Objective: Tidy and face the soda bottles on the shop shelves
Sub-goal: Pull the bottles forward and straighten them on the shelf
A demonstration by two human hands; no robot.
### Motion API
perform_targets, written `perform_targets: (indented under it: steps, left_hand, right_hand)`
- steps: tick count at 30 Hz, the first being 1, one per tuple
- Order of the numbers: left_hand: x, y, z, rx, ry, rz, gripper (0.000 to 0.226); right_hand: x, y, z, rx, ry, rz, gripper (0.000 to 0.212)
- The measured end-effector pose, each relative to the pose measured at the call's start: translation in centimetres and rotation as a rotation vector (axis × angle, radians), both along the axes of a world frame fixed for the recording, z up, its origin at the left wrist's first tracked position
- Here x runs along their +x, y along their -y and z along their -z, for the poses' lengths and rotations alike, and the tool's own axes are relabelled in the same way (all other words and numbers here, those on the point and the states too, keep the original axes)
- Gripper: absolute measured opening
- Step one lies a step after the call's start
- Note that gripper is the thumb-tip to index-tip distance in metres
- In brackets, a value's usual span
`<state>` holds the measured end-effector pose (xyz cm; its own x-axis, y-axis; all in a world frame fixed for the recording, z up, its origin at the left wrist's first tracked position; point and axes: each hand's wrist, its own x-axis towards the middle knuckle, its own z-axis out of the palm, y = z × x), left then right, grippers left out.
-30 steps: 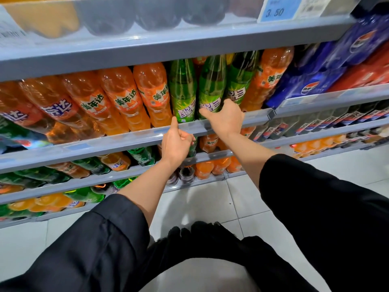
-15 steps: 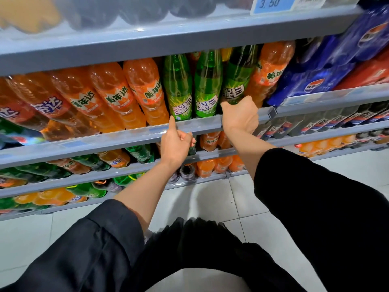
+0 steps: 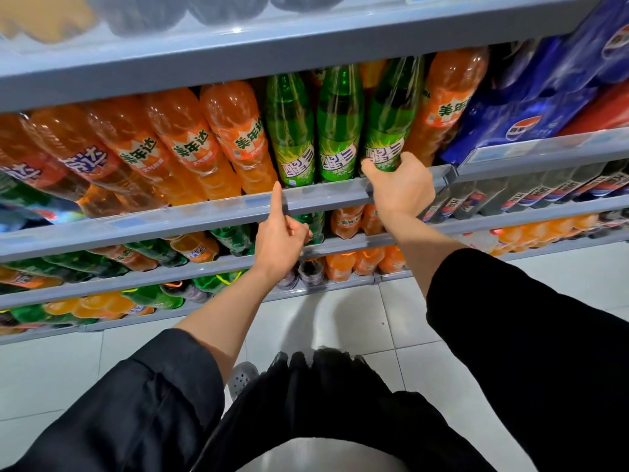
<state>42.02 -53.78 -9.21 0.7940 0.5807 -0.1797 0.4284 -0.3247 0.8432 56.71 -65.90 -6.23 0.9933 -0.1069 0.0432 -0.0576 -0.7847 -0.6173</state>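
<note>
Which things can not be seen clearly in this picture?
- Head view: top shelf bottles are blurred behind the frosted rail.
- Base of the green bottle is hidden by the right hand.
- Left hand fingers curl under the shelf rail, out of sight.

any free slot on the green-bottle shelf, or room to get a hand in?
No free slot shows: orange bottles and green bottles stand packed along the rail. Right hand grips the rightmost green bottle, tight against another orange bottle. Left hand rests at the rail. Hand room: only above the rail.
</note>
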Motion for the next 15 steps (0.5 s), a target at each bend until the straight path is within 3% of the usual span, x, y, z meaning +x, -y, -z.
perform_targets:
  steps: [10, 15]
  left_hand:
    - [-4.0, -2.7, 0.4, 0.148, -0.076, 0.079, 0.088]
    - [-6.2, -5.3, 1.5, 0.112, -0.097, 0.118, 0.090]
  right_hand:
    - [-4.4, 0.2, 2.4, 0.042, -0.006, -0.025, 0.077]
    - [-6.8, -1.7, 3.4, 0.014, -0.018, 0.004, 0.075]
